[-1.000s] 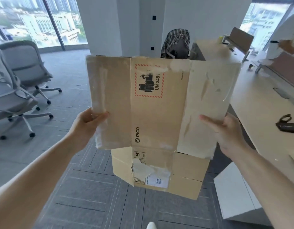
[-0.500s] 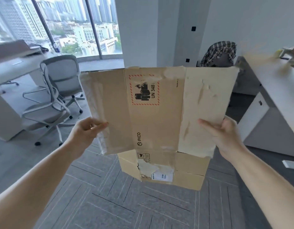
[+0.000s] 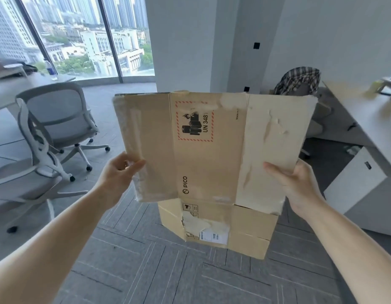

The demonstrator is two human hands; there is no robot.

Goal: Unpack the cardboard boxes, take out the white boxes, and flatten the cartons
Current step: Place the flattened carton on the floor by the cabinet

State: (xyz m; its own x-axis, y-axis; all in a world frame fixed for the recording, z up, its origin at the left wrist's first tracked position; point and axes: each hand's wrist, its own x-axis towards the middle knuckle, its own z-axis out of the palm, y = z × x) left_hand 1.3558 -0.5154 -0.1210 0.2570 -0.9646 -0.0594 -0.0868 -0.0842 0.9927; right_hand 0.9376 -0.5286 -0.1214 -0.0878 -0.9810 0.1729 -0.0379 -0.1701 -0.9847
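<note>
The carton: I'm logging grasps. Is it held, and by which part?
Both hands hold the flattened carton: left hand pinches the lower left edge, right hand pinches the lower right edge, thumbs on the front face.

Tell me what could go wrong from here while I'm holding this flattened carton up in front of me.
1. The flattened carton hides the floor ahead; walking on, you might clip the office chair or the white cabinet.
2. Your left hand and right hand pinch only its outer flaps, whose surface is torn, so a flap could fold and the carton may slip.
</note>
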